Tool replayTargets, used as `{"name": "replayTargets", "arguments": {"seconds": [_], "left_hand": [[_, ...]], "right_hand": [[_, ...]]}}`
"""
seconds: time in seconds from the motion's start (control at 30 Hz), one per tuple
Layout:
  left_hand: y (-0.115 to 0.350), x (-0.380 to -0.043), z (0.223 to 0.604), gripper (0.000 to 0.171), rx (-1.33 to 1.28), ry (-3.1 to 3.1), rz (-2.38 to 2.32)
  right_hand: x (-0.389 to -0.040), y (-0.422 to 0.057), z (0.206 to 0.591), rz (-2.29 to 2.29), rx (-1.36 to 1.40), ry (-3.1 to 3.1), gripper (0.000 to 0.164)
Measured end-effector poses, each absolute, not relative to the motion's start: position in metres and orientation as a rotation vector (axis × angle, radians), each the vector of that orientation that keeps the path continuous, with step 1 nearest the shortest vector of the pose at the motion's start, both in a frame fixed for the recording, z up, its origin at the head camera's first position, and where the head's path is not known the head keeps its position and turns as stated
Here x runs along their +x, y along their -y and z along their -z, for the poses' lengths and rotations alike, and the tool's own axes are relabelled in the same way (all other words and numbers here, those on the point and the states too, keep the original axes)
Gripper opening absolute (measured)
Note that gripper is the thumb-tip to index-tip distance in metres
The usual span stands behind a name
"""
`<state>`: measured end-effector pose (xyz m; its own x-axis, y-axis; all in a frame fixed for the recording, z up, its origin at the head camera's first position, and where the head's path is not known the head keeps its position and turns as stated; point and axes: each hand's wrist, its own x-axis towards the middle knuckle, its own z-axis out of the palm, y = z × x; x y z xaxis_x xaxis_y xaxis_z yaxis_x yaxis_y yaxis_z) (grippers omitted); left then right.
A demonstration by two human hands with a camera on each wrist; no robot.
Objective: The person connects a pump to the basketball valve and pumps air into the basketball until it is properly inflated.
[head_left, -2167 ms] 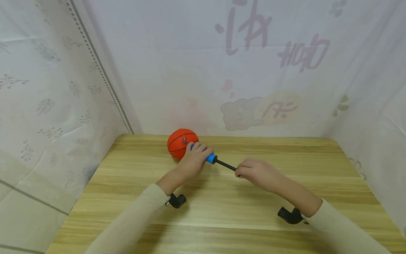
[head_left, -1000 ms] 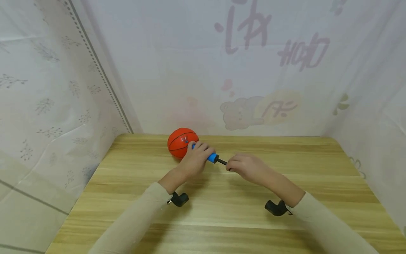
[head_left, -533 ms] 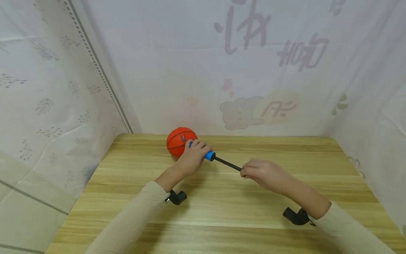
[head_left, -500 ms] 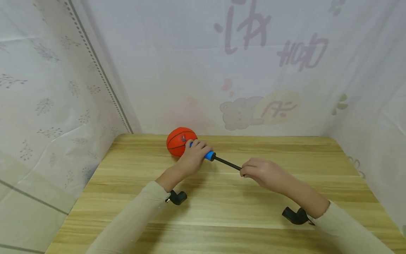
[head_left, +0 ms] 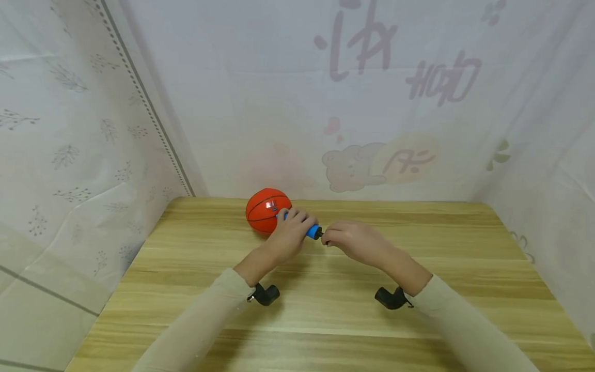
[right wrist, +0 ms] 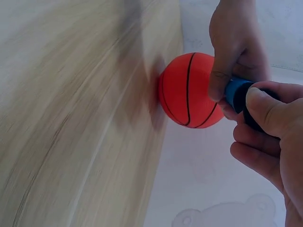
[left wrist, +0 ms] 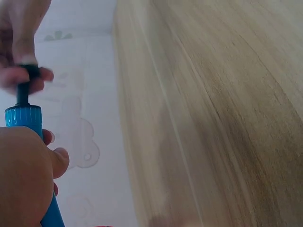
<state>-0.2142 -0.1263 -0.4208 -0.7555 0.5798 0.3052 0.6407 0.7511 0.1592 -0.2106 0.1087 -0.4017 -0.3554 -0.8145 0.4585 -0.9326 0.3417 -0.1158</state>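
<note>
A small red-orange basketball (head_left: 265,212) with black lines sits near the back of the wooden table. Against it points a blue hand pump (head_left: 313,231); whether its tip is inside the ball is hidden by the hand. My left hand (head_left: 290,235) grips the pump's blue barrel, fingers wrapped round it. At the pump's other end my right hand (head_left: 355,243) holds the black handle (left wrist: 31,71) between thumb and fingers. Only a short piece of the black rod (left wrist: 22,93) shows between barrel and handle. The ball (right wrist: 189,90) also appears beyond both hands in the right wrist view.
The wooden table (head_left: 325,320) ends at a pale printed curtain (head_left: 279,103) just behind the ball. More curtain hangs at the left and right sides. Black wrist camera mounts (head_left: 266,294) jut out below both wrists.
My right hand has moved in and out along the pump: the rod was far out half a second ago and is almost fully in now. The left hand and ball have barely shifted.
</note>
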Motion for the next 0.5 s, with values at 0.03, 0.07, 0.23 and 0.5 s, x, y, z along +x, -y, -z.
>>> {"name": "replayTargets", "arguments": {"seconds": [0.03,0.07,0.23,0.5], "left_hand": [[0.127,-0.214,0.421,0.025,-0.966,2.714,0.375],[0.128,-0.214,0.421,0.025,-0.971,2.716,0.375],[0.132,-0.215,0.420,0.023,-0.997,2.711,0.380],[0.139,-0.214,0.418,0.022,-0.979,2.719,0.399]], "right_hand": [[-0.212,-0.106,0.403,-0.526,1.555,2.293,0.016],[-0.213,-0.104,0.403,-0.526,1.556,2.290,0.017],[-0.212,-0.102,0.405,-0.496,1.557,2.255,0.017],[-0.197,-0.125,0.402,-0.414,1.564,2.185,0.025]]}}
